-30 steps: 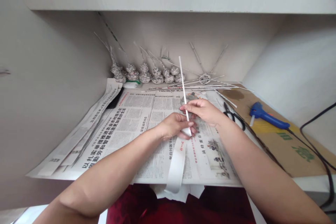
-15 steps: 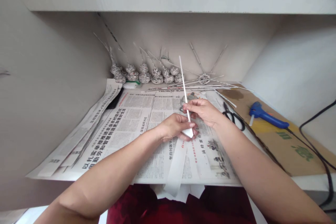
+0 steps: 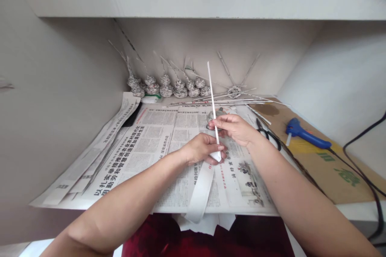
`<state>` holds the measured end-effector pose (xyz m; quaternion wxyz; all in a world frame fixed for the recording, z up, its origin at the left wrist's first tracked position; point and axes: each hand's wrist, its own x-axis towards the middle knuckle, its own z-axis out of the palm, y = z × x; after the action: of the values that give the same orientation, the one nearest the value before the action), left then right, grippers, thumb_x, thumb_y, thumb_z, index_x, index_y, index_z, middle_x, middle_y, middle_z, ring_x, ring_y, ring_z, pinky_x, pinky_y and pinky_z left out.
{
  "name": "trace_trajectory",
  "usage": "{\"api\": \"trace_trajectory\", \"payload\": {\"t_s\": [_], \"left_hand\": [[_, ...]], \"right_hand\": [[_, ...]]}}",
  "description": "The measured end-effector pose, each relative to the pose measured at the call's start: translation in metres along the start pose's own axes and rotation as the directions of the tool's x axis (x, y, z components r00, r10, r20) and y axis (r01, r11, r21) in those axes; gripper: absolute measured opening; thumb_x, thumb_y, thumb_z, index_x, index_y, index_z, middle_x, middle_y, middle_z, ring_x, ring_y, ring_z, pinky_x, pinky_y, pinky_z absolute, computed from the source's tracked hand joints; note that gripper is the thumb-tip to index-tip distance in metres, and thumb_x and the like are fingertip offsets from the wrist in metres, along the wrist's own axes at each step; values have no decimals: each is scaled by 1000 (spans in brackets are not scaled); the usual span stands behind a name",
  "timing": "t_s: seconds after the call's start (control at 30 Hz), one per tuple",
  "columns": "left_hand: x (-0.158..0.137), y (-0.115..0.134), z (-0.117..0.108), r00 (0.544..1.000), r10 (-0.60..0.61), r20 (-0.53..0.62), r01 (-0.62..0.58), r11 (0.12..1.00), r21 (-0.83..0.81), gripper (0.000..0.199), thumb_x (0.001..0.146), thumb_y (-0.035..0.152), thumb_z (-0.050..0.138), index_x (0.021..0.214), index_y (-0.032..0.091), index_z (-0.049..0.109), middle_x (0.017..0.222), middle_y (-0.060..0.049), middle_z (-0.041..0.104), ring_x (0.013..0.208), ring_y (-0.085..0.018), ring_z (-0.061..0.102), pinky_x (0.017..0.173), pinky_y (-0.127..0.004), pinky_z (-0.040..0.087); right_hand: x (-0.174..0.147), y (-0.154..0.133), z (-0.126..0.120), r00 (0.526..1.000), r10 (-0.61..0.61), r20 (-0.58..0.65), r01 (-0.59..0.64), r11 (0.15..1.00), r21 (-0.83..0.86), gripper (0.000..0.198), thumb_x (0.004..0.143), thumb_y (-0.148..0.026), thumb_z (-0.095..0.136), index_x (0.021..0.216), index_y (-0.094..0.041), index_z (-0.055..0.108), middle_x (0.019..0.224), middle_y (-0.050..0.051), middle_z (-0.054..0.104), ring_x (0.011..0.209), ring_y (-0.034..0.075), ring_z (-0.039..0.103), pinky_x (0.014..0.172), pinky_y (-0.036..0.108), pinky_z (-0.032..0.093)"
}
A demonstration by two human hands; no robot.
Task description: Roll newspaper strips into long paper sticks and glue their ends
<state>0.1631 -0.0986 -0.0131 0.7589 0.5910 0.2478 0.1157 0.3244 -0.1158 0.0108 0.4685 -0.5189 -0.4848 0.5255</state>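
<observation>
A thin white paper tube stands tilted up between both hands, above the newspaper sheets. Its lower end widens into a flat white paper strip that trails down over the table edge. My left hand is closed around the lower end, where the strip turns into the tube. Higher up, my right hand pinches the tube between thumb and fingers. Newspaper covers the surface beneath both hands.
Several woven gourd shapes line the back wall beside loose paper sticks and a spoked woven piece. Black-handled scissors lie right of my right hand. A blue glue gun with a cord rests on cardboard. A shelf panel overhangs.
The tube remains in both hands, with its lower end slightly lower. The trailing strip has shifted a little to the left. The camera view has moved slightly.
</observation>
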Motion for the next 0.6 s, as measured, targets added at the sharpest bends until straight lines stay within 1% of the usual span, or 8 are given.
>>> {"api": "trace_trajectory", "payload": {"t_s": [0.1, 0.13, 0.23, 0.3, 0.43, 0.47, 0.53, 0.6], "left_hand": [[0, 0, 0, 1000, -16, -9, 16, 1000, -7, 35, 69, 37, 72, 87, 7, 65, 81, -12, 67, 72, -18, 64, 60, -29, 51], [0, 0, 0, 1000, -18, -12, 18, 1000, -9, 36, 69, 37, 72, 88, 7, 65, 82, -12, 67, 72, -18, 65, 60, -29, 51], [0, 0, -1, 1000, -13, -13, 13, 1000, -3, 35, 70, 38, 71, 87, 7, 66, 82, -12, 67, 73, -18, 65, 62, -29, 51], [0, -1, -2, 1000, -14, -17, 14, 1000, -1, 34, 71, 36, 70, 88, 7, 66, 82, -13, 67, 73, -18, 65, 62, -30, 52], [1, -2, -2, 1000, -21, -12, 21, 1000, -16, 34, 71, 34, 71, 90, 7, 65, 83, -12, 67, 75, -19, 66, 64, -32, 53], [2, -2, -2, 1000, -18, -9, 18, 1000, -17, 33, 71, 34, 71, 90, 7, 65, 83, -12, 67, 75, -19, 66, 64, -32, 53], [2, -3, -3, 1000, -10, -14, 9, 1000, -18, 33, 71, 34, 71, 89, 7, 65, 83, -12, 67, 76, -19, 66, 65, -33, 53], [2, -3, -3, 1000, -5, -15, 5, 1000, -19, 34, 70, 35, 72, 89, 7, 66, 83, -12, 68, 76, -19, 66, 66, -33, 53]], "right_hand": [[1, -1, 1, 994, 9, -113, -4, 999, 46, 29, 64, -42, 77, 72, -18, 64, 80, 4, 66, 69, 13, 60, 52, 22, 43], [1, -1, 1, 992, 4, -123, 3, 998, 59, 28, 65, -43, 77, 72, -18, 64, 82, 4, 67, 72, 14, 60, 53, 22, 44], [-1, -3, 1, 1000, -2, -19, 3, 999, 53, 29, 70, -45, 72, 80, -18, 68, 92, 7, 68, 81, 16, 62, 59, 24, 48], [-1, -2, 0, 1000, 16, 20, -17, 999, 30, 30, 70, -44, 72, 83, -17, 69, 92, 7, 68, 77, 15, 62, 59, 24, 48], [0, 0, -1, 994, 17, -106, -18, 1000, -12, 30, 66, -44, 76, 77, -17, 66, 84, 5, 68, 60, 10, 57, 48, 21, 41], [0, 0, -1, 995, 9, -96, -12, 1000, -28, 31, 68, -45, 74, 79, -17, 67, 85, 5, 68, 61, 10, 58, 48, 21, 41], [-1, -1, -3, 1000, -1, -13, 0, 999, -51, 31, 73, -46, 69, 85, -18, 69, 91, 7, 68, 67, 12, 60, 52, 22, 43], [-1, -1, -5, 998, -5, 58, 8, 999, -49, 30, 74, -44, 69, 88, -17, 70, 95, 8, 68, 73, 13, 61, 57, 23, 46]]}}
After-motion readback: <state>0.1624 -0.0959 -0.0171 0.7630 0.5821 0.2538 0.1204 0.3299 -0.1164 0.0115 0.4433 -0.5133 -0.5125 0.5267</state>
